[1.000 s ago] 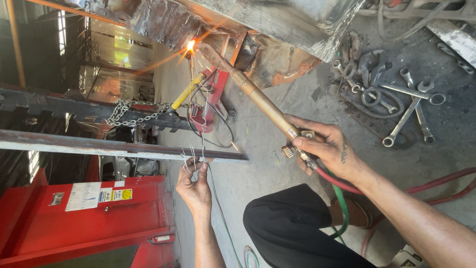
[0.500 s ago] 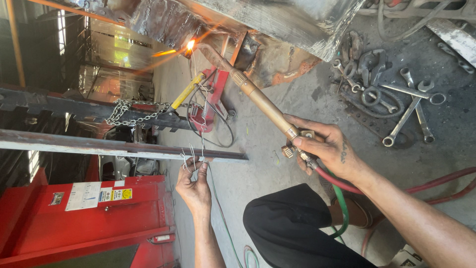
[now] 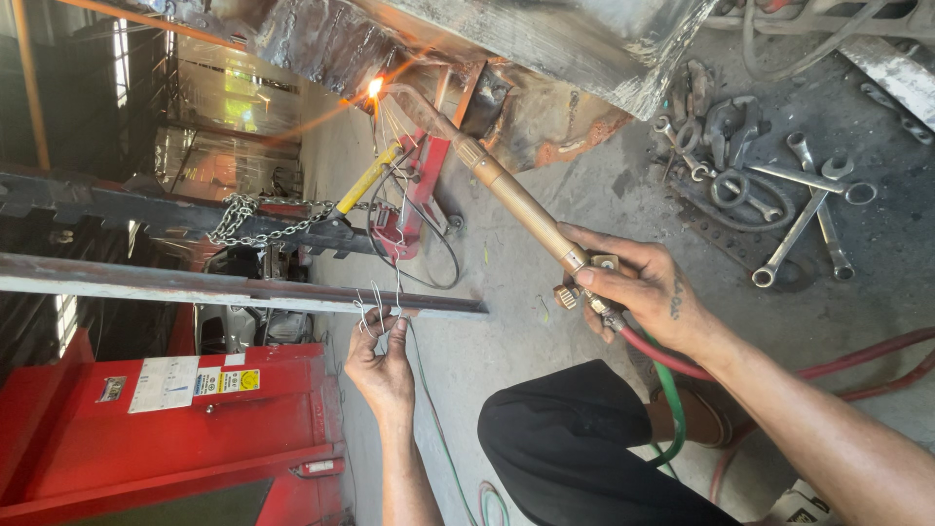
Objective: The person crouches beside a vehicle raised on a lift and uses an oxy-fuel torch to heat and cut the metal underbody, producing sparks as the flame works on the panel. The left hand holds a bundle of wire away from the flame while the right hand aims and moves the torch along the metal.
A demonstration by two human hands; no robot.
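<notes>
While flame burns as before, hands unmoved: right hand (image 3: 643,287) gripping torch (image 3: 511,190), left hand (image 3: 383,360) pinching wire (image 3: 390,234).

A brass gas torch (image 3: 516,200) is held slanting toward the upper left of the frame. Its tip is lit orange. A thin filler wire (image 3: 390,234) is raised upright at left centre

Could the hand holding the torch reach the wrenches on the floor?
Probably yes, but not right now. The wrenches lie in the open on the floor, with nothing between them and the right hand. That hand is closed around the torch, so it isn't free to grab.
</notes>
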